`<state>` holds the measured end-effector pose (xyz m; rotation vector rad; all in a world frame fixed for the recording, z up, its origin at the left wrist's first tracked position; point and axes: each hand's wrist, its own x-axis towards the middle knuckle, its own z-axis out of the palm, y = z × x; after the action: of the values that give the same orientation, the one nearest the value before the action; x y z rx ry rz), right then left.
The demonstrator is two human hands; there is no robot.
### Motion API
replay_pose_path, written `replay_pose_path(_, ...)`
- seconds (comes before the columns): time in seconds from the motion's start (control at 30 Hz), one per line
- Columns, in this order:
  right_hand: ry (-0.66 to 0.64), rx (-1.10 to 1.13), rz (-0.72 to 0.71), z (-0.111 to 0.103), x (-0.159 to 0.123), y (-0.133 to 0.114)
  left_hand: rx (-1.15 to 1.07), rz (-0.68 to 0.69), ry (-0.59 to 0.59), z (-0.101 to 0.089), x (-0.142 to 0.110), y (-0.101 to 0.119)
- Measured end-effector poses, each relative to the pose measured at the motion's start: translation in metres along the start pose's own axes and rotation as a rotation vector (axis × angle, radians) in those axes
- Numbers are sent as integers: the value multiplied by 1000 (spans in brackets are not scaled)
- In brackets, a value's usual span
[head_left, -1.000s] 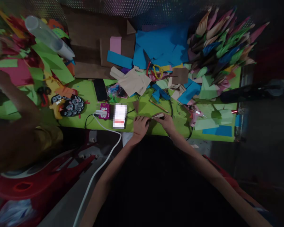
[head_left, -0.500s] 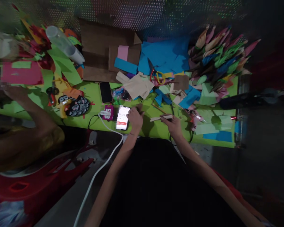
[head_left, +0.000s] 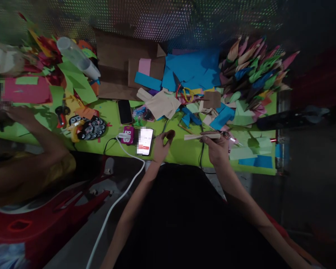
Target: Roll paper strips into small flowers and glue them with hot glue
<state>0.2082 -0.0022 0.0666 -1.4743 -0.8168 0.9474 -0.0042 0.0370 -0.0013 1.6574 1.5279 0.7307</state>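
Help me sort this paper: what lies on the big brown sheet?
A smaller brown piece, with a pink strip and a blue strip on it. Whatever is between it and the big sheet is covered.

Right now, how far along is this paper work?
Probably partway. The bunched, pointed paper pieces at the right look finished. The right hand holds a pale folded strip, apparently in progress. The flat blue sheets look unused, but I can't tell how many more pieces are wanted.
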Motion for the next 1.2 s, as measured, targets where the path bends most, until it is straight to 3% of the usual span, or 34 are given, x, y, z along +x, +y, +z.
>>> replay_pose_path(0.23,-90,-37,-172,2,-9,-42,-353,94,-98,-1,-13,5)
replay_pose_path(0.53,-167,-332,-420,7,-14,-68,-481,-62,-236,2,-13,25)
replay_pose_path(0.67,-244,-410,-502,10,-12,-71,-509,-22,-301,0,-13,33)
replay_pose_path(0.83,-386,-507,-501,18,-12,-60,-471,26,-352,-4,-14,43)
replay_pose_path(1.0,-364,-522,-445,25,-12,-45,-420,30,-392,-7,-16,49)
replay_pose_path(1.2,-424,-542,-486,21,-10,-47,-615,-37,-393,7,-20,36)
